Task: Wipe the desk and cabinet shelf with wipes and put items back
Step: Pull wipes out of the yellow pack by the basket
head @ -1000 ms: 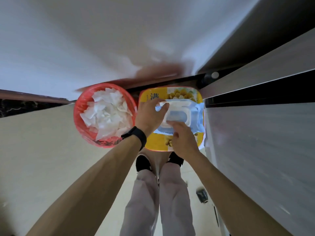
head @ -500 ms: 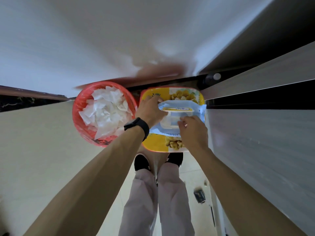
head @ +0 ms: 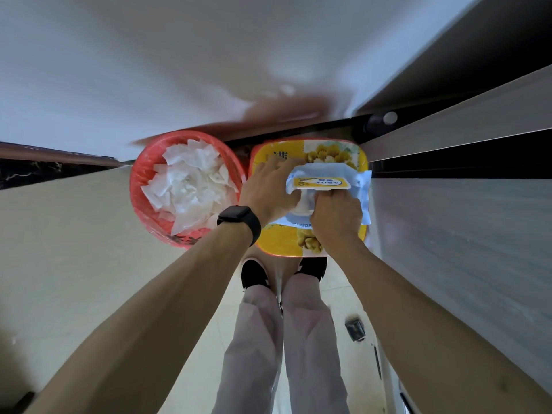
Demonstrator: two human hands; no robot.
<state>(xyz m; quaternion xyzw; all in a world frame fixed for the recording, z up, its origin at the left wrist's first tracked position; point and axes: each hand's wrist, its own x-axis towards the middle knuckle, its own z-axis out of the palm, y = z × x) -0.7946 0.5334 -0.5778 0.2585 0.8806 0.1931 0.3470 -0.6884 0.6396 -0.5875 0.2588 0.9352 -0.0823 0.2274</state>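
Note:
A light blue pack of wipes (head: 360,186) lies on a yellow stool (head: 277,242) printed with flowers. Its lid (head: 321,182) stands flipped up, showing a yellow label. My left hand (head: 267,189), a black watch on the wrist, holds the pack's left side down. My right hand (head: 336,215) is closed over the pack's opening, fingers pinched on a white wipe (head: 303,203) that shows between the two hands.
A red basket (head: 140,186) full of crumpled white wipes stands left of the stool. A grey cabinet front (head: 460,234) rises on the right, a white wall behind. Beige floor tiles, my legs and black shoes are below. A small dark object (head: 355,330) lies on the floor.
The pack's lid went from shut to flipped up. My right hand moved from the lid's front edge onto the opening and closed on a wipe. My left hand kept hold.

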